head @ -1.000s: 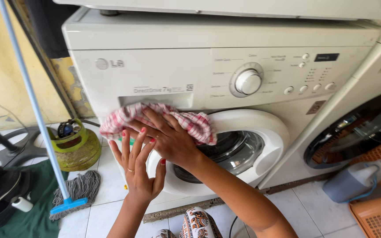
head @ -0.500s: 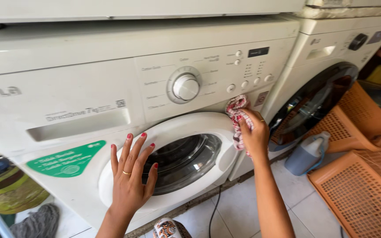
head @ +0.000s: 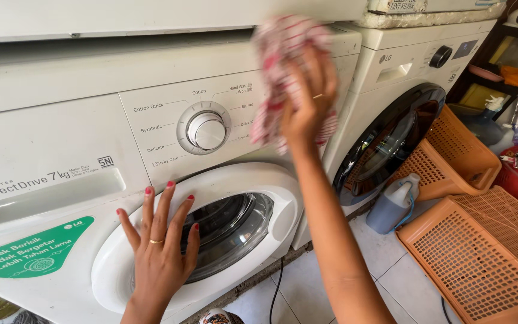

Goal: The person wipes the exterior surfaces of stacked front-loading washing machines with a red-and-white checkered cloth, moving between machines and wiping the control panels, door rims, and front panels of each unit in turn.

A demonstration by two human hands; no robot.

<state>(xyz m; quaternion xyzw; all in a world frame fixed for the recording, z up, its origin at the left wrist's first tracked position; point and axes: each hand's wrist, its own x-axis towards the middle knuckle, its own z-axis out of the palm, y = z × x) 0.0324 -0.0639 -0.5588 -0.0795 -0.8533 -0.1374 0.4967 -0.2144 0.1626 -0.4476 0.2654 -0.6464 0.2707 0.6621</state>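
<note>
So here's the setup: right hand [head: 307,102] is up at the control panel [head: 169,120] of the white front-load washer [head: 43,150], grip closed around a bunched red-and-white checked cloth [head: 280,66]. The cloth is a bit motion-blurred, but it's clearly pressed against the right end of the panel near the top corner, hanging down past the palm on both sides. Fingers are wrapped over it, so it's clamped, not just draped.

Left hand [head: 157,240] is doing something different: fingers spread wide, palm flat on the white ring of the round door [head: 223,234], on its left side. Nothing held there, grip fully apart, just resting against the machine.

The relation that matters: the cloth sits just right of the program dial [head: 205,129], so the dial and the rest of the panel lie to the left of the cloth hand, running in a long horizontal strip. The right hand is by far the nearer one to the dial; the left is lower down, on the door.

Other stuff around: a second washer [head: 403,78] with a dark door stands just to the right, an orange plastic basket [head: 457,150] leans against it, another orange basket [head: 481,258] lies on the tiled floor [head: 307,288], and a grey jug [head: 394,204] stands between the machines
</note>
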